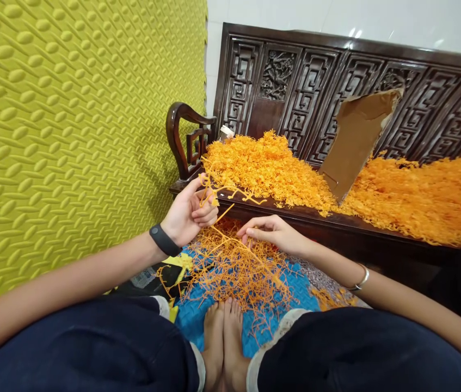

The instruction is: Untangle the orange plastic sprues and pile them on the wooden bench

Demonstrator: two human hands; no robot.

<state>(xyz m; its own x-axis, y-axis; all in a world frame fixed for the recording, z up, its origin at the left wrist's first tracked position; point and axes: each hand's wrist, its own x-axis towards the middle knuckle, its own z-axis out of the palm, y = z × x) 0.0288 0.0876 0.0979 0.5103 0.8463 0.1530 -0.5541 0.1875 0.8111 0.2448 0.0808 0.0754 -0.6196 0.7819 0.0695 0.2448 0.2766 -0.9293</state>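
My left hand (191, 212), wearing a dark band at the wrist, is closed on a thin orange branched plastic stem (236, 191). The stem's side twigs stick out to the right, past the fingers, in front of the bench edge. Lower and to the right is my right hand (275, 234), its thumb and fingertips drawn together; whatever they hold, if anything, is hidden. Beneath both hands spreads a tangled heap of bare orange branched stems (238, 267), reaching down to my feet. Behind the hands, a pile of small yellow-orange plastic pieces (254, 163) covers the bench's left part.
A dark carved wooden bench (315, 226) runs across the back. A cardboard sheet (358, 141) leans upright between the left pile and another orange pile (430, 196). Yellow textured matting (71, 136) stands at left. Blue matting (299, 291) lies under the heap. A white-capped container (226, 132) stands behind.
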